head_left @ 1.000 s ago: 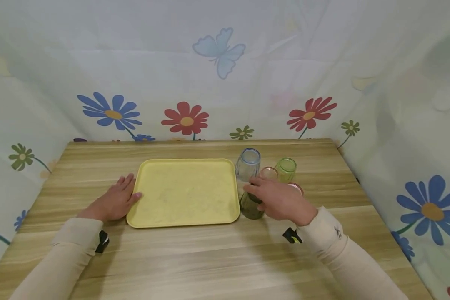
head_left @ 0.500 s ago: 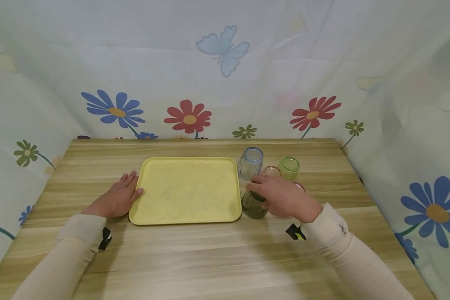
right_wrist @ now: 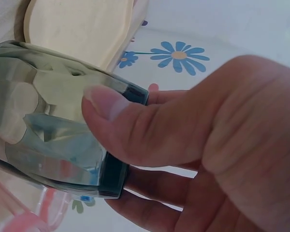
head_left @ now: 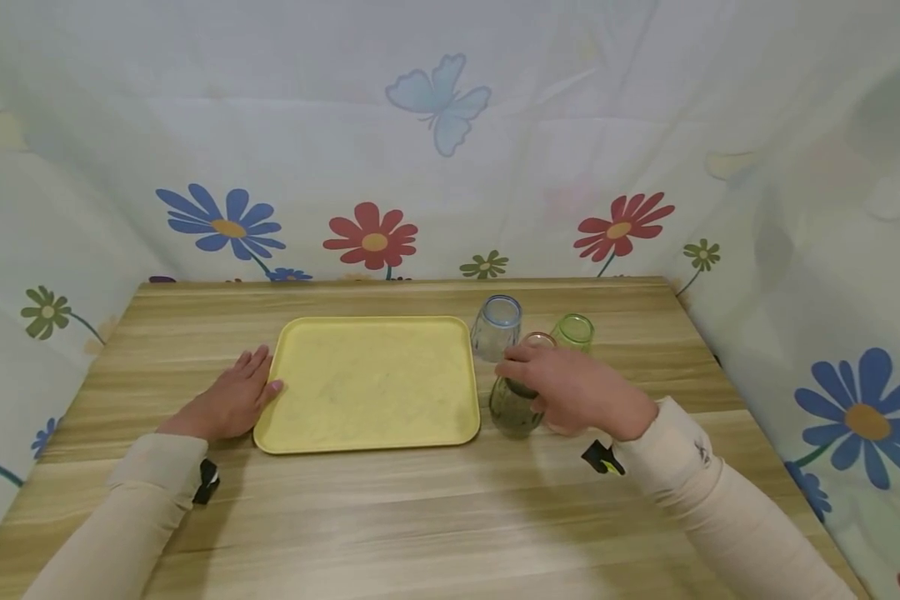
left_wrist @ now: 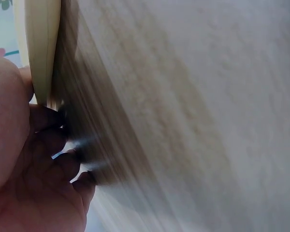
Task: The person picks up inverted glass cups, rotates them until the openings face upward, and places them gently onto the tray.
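Observation:
My right hand (head_left: 581, 387) grips a dark grey-green glass (head_left: 515, 408) near its thick end, which points up. In the right wrist view the thumb lies along one side of this faceted glass (right_wrist: 53, 125), with fingers on the other. Just behind it are a blue-rimmed glass (head_left: 497, 329), a pink-rimmed glass (head_left: 540, 340) and a green glass (head_left: 574, 331), partly hidden by the hand. My left hand (head_left: 228, 400) rests on the table along the left edge of a yellow tray (head_left: 378, 383), its thumb over the rim.
All of this is on a wood-grain table (head_left: 390, 517). A white cloth printed with flowers and a butterfly (head_left: 442, 104) hangs behind and at both sides. Pink glass (right_wrist: 53, 208) shows beside the gripped glass in the right wrist view.
My right hand and the dark glass have shifted slightly right, away from the tray. A red-rimmed glass seen earlier beside that hand is now covered by it. The left hand stays put.

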`<state>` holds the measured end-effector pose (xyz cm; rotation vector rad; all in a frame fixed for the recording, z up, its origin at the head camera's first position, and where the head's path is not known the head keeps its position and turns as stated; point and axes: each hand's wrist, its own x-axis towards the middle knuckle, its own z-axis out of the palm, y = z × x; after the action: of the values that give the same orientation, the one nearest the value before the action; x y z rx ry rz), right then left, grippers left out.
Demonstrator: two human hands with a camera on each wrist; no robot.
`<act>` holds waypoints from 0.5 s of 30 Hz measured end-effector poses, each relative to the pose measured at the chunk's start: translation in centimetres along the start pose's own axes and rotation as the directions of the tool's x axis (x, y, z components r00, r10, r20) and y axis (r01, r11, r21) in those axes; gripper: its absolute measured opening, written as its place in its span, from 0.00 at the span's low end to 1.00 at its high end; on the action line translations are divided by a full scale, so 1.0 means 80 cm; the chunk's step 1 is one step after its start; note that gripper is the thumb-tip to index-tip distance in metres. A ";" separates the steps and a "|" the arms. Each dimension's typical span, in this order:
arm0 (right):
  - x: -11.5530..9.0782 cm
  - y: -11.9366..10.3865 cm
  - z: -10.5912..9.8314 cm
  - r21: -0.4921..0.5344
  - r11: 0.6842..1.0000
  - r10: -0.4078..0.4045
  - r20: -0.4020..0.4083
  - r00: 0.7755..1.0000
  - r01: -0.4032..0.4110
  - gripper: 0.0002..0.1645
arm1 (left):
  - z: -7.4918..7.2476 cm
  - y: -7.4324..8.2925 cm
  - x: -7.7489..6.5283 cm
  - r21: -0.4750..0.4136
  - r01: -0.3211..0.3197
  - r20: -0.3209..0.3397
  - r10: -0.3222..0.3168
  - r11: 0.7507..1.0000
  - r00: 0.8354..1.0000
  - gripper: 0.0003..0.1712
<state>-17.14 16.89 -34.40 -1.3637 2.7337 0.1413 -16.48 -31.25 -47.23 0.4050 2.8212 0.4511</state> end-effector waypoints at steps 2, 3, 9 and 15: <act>-0.002 0.000 -0.004 0.000 1.000 -0.008 -0.003 1.000 0.008 0.35 | 0.000 0.000 -0.001 0.002 -0.003 0.001 0.003 1.000 1.000 0.39; -0.002 0.000 -0.005 -0.002 1.000 -0.012 -0.005 1.000 0.012 0.34 | 0.000 0.000 -0.001 0.006 -0.006 0.000 0.006 1.000 1.000 0.39; -0.004 -0.002 -0.014 0.003 1.000 -0.010 0.014 1.000 0.010 0.34 | -0.001 0.000 0.000 0.006 0.008 0.008 -0.008 1.000 1.000 0.40; -0.004 -0.004 -0.021 -0.009 1.000 -0.026 0.019 0.999 0.026 0.32 | -0.003 0.001 0.001 -0.009 0.022 0.016 -0.022 1.000 1.000 0.41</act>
<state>-16.76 16.78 -32.72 -1.3919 2.7022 0.1640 -16.59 -31.19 -47.00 0.3737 2.8043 0.4547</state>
